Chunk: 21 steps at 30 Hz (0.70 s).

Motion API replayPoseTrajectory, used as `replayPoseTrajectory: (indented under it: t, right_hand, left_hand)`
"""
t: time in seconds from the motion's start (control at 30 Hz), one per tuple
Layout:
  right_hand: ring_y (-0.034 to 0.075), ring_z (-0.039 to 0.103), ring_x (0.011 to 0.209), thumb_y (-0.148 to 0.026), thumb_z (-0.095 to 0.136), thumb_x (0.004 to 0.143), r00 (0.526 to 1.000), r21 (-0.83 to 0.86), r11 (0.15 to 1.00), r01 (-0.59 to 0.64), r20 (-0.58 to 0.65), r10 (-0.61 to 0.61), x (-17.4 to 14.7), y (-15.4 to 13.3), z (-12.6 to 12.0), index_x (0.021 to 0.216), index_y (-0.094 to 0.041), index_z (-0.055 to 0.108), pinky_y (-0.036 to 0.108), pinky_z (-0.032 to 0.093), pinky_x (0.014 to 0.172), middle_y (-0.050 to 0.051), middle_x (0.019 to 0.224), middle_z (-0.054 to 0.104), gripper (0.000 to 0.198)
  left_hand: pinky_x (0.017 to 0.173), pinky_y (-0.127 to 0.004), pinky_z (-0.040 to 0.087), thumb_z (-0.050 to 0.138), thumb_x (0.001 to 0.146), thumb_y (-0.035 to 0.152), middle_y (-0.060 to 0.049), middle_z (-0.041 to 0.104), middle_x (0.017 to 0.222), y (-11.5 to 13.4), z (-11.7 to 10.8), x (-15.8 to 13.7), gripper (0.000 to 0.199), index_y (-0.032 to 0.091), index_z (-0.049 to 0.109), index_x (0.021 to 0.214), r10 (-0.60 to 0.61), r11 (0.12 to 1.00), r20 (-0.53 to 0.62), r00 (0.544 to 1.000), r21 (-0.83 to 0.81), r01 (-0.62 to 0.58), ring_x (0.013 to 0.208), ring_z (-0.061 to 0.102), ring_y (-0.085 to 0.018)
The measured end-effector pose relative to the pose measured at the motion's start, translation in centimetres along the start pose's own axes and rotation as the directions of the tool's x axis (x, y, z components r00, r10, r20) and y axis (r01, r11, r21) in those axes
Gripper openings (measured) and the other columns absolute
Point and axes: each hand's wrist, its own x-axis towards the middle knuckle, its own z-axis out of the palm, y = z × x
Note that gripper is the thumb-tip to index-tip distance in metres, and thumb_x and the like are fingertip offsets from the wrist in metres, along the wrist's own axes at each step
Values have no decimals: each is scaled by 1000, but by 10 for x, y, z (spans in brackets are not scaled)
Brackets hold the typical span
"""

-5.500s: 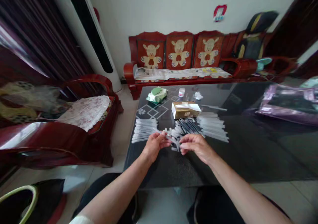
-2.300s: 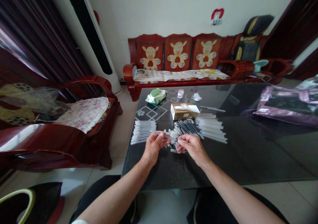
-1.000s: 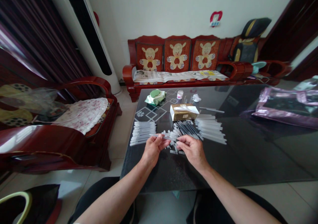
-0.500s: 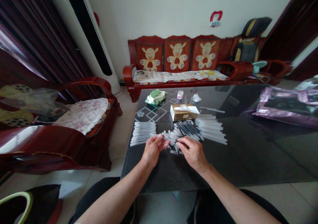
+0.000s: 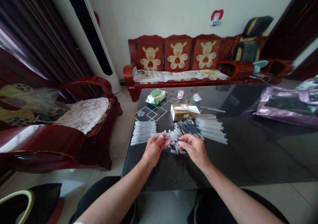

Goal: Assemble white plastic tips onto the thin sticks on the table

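Note:
My left hand [image 5: 154, 147] pinches a translucent white pen barrel [image 5: 166, 137], held nearly level with its end towards the right. Close by, my right hand [image 5: 195, 150] has thumb and forefinger pressed together, and what is in them is too small to make out. A pile of small whitish pen caps [image 5: 176, 132] lies under and between both hands, partly hidden. Behind my right hand are dark, thin pen refills [image 5: 188, 128]. A row of white pens [image 5: 144, 133] with dark right ends lies left, and a stack of clear pen barrels [image 5: 212, 129] lies right.
On the dark glossy table [image 5: 238, 161] stand a tissue box [image 5: 185, 112], a green wipes pack [image 5: 156, 97] and a small white tub [image 5: 180, 94]. Crumpled tissue [image 5: 197, 97] and a loose pen [image 5: 213, 109] lie behind. A purple-edged bag [image 5: 285, 105] rests at right.
My right hand has shifted slightly right and up, its fingers close together near the cap pile. My left hand still holds the pen barrel in almost the same place.

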Motion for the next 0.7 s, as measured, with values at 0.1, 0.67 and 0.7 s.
replayPoseTrajectory:
  t: [0.1, 0.67, 0.7]
  right_hand:
    - [18, 67, 56, -34, 68, 74, 1000, -36, 999, 15, -14, -15, 0, 0, 0, 82, -13, 65, 28, 56, 56, 4, 64, 69, 22]
    - [14, 63, 49, -40, 52, 87, 986, -172, 980, 100, 149, -75, 0, 0, -7, 74, -18, 64, 23, 50, 47, 1, 60, 65, 29]
    - [13, 61, 46, -42, 52, 87, 986, -128, 990, 61, 162, -40, 1, 1, -7, 72, -17, 63, 23, 49, 45, 0, 59, 64, 31]
  left_hand:
    - [73, -24, 56, 73, 74, 27, -10, 73, 81, 1, 2, -1, 22, 9, 66, 86, -4, 1000, -2, 1000, -8, 4, 72, 70, -16]
    - [68, -23, 56, 70, 77, 33, -10, 72, 79, 1, 1, -1, 27, 10, 63, 88, 37, 996, 36, 999, 75, -40, 72, 70, -16]
    - [68, -23, 56, 70, 77, 34, -10, 72, 79, 1, 1, -1, 28, 9, 63, 88, 38, 996, 42, 998, 81, -41, 72, 70, -16]
